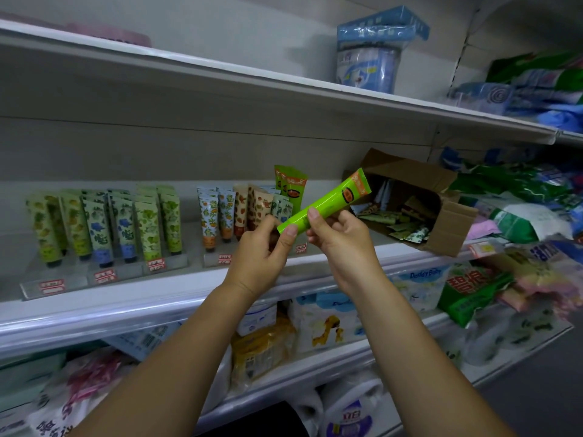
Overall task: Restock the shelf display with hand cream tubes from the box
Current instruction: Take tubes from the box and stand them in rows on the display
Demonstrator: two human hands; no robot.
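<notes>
Tubes [104,225] printed with leaves and fruit stand cap-down in tight rows at the left of the shelf [126,298], in a clear stepped stand with red price tags [52,287] along its front edge. A narrow bare strip separates them from a second group of tubes [235,212] near the middle. In front of that group, the left hand [265,247] pinches the cap end of a green tube [328,203] between thumb and fingers. The right hand [340,244] is just beside it, fingers clamped round the tube's lower body. The tube slants up to the right, in the air above the shelf's front edge, with its crimped end before the mouth of the cardboard box [448,222]. That box lies on its side, flaps spread, with loose tubes inside.
</notes>
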